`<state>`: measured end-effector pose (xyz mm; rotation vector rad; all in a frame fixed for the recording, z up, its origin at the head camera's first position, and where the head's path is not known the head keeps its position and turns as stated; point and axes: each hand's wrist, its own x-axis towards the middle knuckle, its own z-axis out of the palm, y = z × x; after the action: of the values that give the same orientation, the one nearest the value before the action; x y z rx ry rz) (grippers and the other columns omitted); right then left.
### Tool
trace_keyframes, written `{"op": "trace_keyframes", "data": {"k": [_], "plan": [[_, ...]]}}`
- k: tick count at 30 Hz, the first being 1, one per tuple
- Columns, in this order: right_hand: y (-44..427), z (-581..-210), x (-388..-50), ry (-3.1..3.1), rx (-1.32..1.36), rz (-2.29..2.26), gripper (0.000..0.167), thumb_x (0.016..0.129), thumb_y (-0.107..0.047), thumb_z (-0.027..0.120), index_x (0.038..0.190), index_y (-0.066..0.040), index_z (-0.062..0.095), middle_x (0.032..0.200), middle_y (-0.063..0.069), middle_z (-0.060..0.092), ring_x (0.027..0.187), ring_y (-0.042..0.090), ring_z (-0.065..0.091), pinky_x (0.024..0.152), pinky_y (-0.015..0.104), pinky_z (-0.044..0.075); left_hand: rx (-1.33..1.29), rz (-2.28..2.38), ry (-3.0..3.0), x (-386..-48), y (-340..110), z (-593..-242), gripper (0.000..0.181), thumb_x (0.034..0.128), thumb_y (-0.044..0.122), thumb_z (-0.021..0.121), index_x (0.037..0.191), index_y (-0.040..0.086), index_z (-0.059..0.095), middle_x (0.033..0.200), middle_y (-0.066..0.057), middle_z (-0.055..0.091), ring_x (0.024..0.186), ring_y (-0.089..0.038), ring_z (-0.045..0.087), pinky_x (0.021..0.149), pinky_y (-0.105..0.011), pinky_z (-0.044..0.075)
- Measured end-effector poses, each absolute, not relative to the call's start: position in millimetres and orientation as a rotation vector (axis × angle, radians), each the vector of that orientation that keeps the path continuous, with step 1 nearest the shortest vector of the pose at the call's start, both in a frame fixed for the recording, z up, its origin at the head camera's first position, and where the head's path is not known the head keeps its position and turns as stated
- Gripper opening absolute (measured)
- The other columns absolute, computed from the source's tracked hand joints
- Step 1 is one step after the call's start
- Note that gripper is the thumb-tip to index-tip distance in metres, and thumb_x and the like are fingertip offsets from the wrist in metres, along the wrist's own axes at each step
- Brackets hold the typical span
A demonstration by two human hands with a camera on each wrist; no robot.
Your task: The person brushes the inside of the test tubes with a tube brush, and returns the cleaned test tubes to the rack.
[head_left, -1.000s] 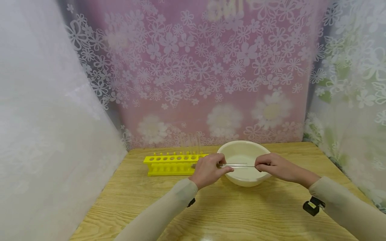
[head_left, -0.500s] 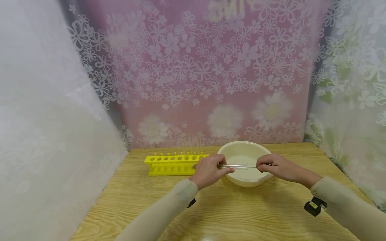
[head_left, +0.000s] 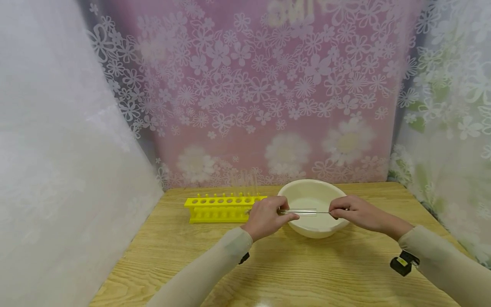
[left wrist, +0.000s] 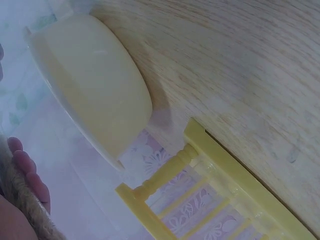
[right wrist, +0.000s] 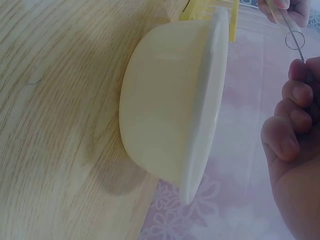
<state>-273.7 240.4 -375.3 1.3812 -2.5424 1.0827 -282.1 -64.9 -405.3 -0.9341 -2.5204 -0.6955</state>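
2 long, plain cream sleeves are worn: the left sleeve (head_left: 203,273) is seen at the lower centre of the head view, the right sleeve (head_left: 441,258) at the lower right. At the right cuff, 1 blocky black device (head_left: 400,267) is marked in yellow; at the left, 1 small black part (head_left: 244,258) is partly hidden.

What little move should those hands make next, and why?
Perhaps the right hand should draw the wire gently outward while the left hand holds the tube: the bristles sit inside it, and the right hand pinches the wire beyond its open end.
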Motion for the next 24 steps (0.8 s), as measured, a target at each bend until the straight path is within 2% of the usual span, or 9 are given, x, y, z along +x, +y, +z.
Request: {"op": "trace_keyframes", "data": {"k": [6,10,13,16,24], "plan": [[242.6,-376.7,-273.6,-2.534,1.391,1.078,0.030,0.103,-0.002,0.051,0.087,-0.025,0.063,0.073,0.006,0.055,0.063,0.000,0.043,0.055,0.028,0.038,-0.932,-0.707,-2.529,-282.1,-66.2,-406.3,0.033,0.0899,0.057,0.068,0.081,0.029,0.054,0.073,0.018,0.053,0.057,0.002,0.047,0.052,-0.016,0.038],[247.6,-376.9,-272.7,-2.553,1.371,1.088,0.029,0.104,-0.003,0.050,0.088,-0.023,0.063,0.075,0.007,0.057,0.063,0.007,0.046,0.057,0.028,0.039,-0.922,-0.733,-2.537,-282.2,-69.4,-407.4,0.032,0.0895,0.057,0.069,0.081,0.028,0.055,0.074,0.018,0.054,0.059,0.002,0.048,0.054,-0.016,0.039],[254.9,-376.7,-271.5,-2.566,1.336,1.089,0.025,0.104,-0.003,0.050,0.089,-0.017,0.065,0.076,0.006,0.058,0.063,0.013,0.048,0.056,0.028,0.039,-0.894,-0.770,-2.548,-281.7,-74.3,-408.1,0.032,0.0887,0.055,0.071,0.080,0.028,0.056,0.073,0.018,0.056,0.060,0.002,0.049,0.054,-0.017,0.039],[261.9,-376.5,-271.2,-2.559,1.326,1.071,0.023,0.103,-0.002,0.051,0.090,-0.013,0.066,0.077,0.002,0.060,0.064,0.011,0.049,0.056,0.028,0.039,-0.876,-0.793,-2.565,-281.3,-79.8,-408.7,0.032,0.0882,0.054,0.072,0.080,0.028,0.055,0.071,0.017,0.056,0.058,0.001,0.048,0.052,-0.019,0.037],[272.6,-375.6,-273.1,-2.600,1.277,1.081,0.024,0.104,-0.003,0.049,0.092,-0.014,0.067,0.080,-0.004,0.061,0.065,0.012,0.050,0.057,0.028,0.039,-0.862,-0.815,-2.595,-283.2,-86.4,-411.2,0.032,0.0884,0.057,0.070,0.081,0.029,0.055,0.070,0.016,0.055,0.056,-0.003,0.046,0.050,-0.020,0.034]]}}
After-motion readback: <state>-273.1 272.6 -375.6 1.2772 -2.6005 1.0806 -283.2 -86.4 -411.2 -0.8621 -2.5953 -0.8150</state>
